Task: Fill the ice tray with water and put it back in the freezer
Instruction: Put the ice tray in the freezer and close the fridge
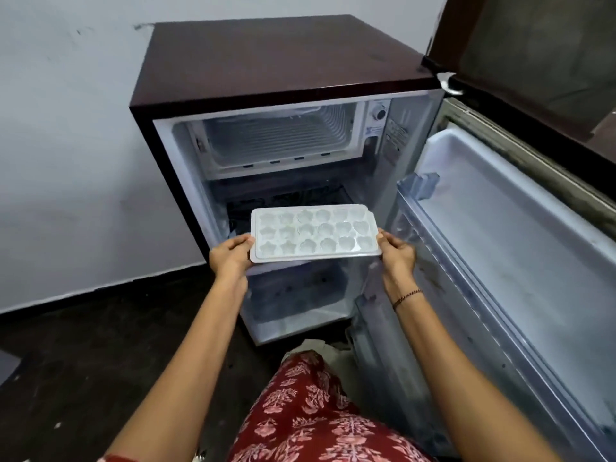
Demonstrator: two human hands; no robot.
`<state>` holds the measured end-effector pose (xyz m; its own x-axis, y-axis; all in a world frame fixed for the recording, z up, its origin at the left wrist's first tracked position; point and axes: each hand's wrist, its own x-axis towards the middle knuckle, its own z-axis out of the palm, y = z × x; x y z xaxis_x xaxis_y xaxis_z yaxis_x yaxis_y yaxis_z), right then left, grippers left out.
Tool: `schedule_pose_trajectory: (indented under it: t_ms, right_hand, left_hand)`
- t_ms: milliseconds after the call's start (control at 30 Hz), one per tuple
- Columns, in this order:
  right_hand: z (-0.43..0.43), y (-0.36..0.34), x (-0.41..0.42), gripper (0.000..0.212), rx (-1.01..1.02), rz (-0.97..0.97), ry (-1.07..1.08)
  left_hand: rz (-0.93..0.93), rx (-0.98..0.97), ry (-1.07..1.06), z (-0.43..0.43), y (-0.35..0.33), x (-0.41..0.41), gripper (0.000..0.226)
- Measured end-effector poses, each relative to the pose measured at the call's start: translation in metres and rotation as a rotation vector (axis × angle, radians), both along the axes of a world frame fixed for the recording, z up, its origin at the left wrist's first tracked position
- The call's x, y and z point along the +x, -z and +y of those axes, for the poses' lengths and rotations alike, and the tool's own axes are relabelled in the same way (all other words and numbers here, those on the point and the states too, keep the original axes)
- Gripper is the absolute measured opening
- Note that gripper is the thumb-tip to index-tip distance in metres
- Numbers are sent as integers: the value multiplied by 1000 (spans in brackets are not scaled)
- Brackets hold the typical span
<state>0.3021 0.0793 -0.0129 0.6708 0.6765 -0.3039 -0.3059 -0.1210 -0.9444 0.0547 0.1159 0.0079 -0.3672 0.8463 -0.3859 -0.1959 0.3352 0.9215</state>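
Ok so I've got the ice tray held level out in front of the open fridge, one hand on each short end. My left hand is pinching the tray's left edge, thumb on top of the rim and fingers tucked underneath. My right hand does the same on the right edge. A hand at each end makes sense to me, since a tray of water tips and sloshes the second one side dips.

Honestly can't tell if the moulds have water in them. They look glossy, that's all I can say.

The tray sits in front of the middle of the fridge, well below the freezer box at the top, which is open at the front and looks bare inside. The door swings wide to the right, out of my way. My guess is the next bit is lifting the tray up and sliding it in flat.
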Motion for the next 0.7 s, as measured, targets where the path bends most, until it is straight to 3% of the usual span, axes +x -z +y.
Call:
schedule_pose_trajectory:
  t_ms: [167, 267, 367, 500, 600, 700]
  right_hand:
    - [74, -7, -4, 23, 88, 7, -6]
    - [120, -12, -7, 19, 135, 0, -42]
    - [157, -17, -8, 8, 155, -4, -66]
    - [206, -23, -2, 16, 135, -60, -55]
    - [229, -34, 1, 8, 120, -60, -71]
    - [238, -47, 1, 32, 152, -13, -176]
  left_hand:
    - [8, 90, 11, 66, -14, -4, 7]
    - [23, 124, 2, 107, -19, -9, 19]
    - [4, 152, -16, 141, -23, -13, 10]
    - [-23, 173, -15, 178, -30, -9, 19]
    - [47, 189, 0, 198, -39, -2, 20]
    - [89, 241, -38, 211, -44, 4, 18]
